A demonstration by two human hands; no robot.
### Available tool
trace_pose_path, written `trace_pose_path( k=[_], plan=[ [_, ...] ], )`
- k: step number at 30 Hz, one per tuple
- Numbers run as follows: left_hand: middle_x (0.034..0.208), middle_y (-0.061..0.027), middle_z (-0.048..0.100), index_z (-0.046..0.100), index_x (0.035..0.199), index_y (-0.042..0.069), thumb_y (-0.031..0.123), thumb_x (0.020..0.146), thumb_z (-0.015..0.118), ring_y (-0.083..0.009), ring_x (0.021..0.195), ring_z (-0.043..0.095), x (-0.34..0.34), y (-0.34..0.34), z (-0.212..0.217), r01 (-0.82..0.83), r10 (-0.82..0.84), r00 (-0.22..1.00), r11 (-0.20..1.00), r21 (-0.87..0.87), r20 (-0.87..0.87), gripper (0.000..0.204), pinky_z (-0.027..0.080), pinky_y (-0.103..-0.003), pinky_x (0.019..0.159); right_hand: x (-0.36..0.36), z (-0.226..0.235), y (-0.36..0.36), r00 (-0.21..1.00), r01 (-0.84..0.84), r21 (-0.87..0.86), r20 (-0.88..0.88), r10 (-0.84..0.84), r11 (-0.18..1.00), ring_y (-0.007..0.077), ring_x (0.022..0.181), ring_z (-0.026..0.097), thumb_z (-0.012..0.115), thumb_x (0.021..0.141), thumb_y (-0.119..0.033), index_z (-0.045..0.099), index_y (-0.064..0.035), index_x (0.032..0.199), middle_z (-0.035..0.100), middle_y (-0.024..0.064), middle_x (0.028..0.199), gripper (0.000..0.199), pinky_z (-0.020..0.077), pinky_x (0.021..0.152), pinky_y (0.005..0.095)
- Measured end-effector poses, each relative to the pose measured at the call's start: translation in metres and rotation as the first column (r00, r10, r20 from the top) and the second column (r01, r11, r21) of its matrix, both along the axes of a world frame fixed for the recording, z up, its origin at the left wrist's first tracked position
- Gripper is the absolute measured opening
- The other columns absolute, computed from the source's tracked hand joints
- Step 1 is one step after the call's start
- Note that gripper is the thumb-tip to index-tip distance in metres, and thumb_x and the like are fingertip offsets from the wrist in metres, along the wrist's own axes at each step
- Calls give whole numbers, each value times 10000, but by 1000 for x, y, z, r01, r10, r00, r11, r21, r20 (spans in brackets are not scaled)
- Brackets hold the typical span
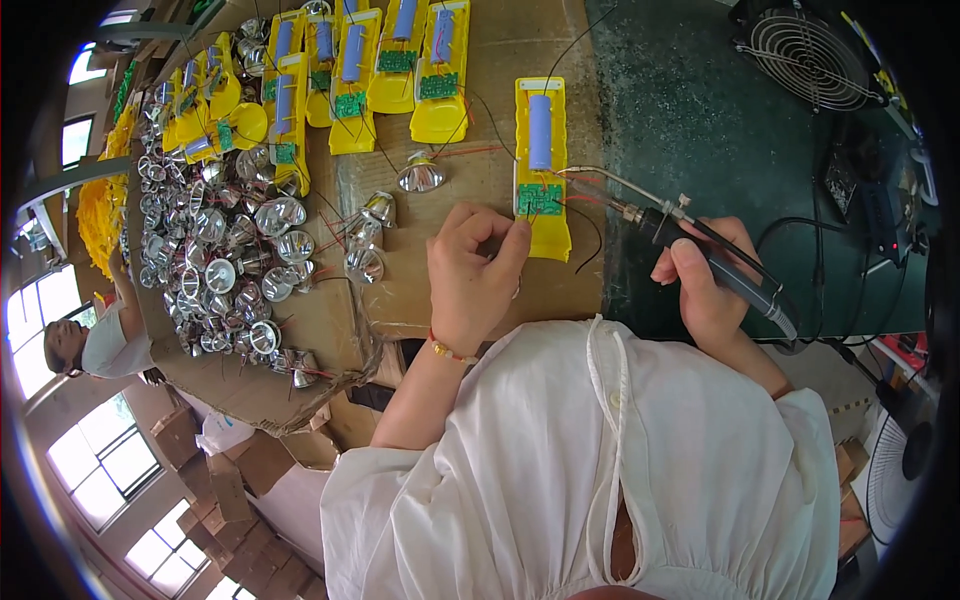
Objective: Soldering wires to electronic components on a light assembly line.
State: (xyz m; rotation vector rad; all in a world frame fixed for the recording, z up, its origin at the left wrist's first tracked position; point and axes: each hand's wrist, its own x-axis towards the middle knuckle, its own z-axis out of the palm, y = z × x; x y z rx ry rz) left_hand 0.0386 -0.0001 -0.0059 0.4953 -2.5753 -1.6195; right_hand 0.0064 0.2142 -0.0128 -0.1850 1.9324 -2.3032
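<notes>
In front of me lies a yellow plastic casing (552, 240) with a blue-purple cylindrical battery (540, 132) and a green circuit board (540, 199) in it. My left hand (472, 268) is closed in a pinch at the board's lower left edge; whatever its fingertips hold is too small to make out. A dark-handled soldering iron (668, 230) with a thin metal feed tube (630, 187) is gripped in my right hand (712, 290). Its tip points left, close to the gap between battery and board. Thin dark and red wires run from the casing.
More yellow casings (437, 70) with batteries and boards lie at the back left. Many silvery reflector cups (220, 275) are heaped on the cardboard (400, 310); one loose cup (421, 176) lies nearer. A fan with a wire guard (808, 60) stands back right. Another person (110, 335) is far left.
</notes>
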Motion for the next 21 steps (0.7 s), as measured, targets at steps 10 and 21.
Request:
trace_pose_path(
  k=[10, 21],
  plan=[
    [530, -41, 557, 612, 720, -34, 76, 756, 597, -46, 486, 504, -16, 1, 7, 244, -221, 969, 909, -338, 107, 117, 404, -204, 467, -22, -10, 54, 972, 229, 156, -85, -218, 961, 109, 575, 567, 619, 794, -55, 512, 29, 856, 587, 83, 683, 149, 476, 535, 233],
    [678, -85, 635, 681, 828, 95, 287, 739, 589, -209, 675, 618, -359, 70, 23, 237, -357, 931, 755, -612, -80, 231, 489, -313, 655, -37, -24, 62, 971, 232, 163, 27, -239, 959, 91, 576, 586, 655, 774, -79, 518, -16, 868, 612, 53, 650, 177, 468, 531, 232]
  ],
)
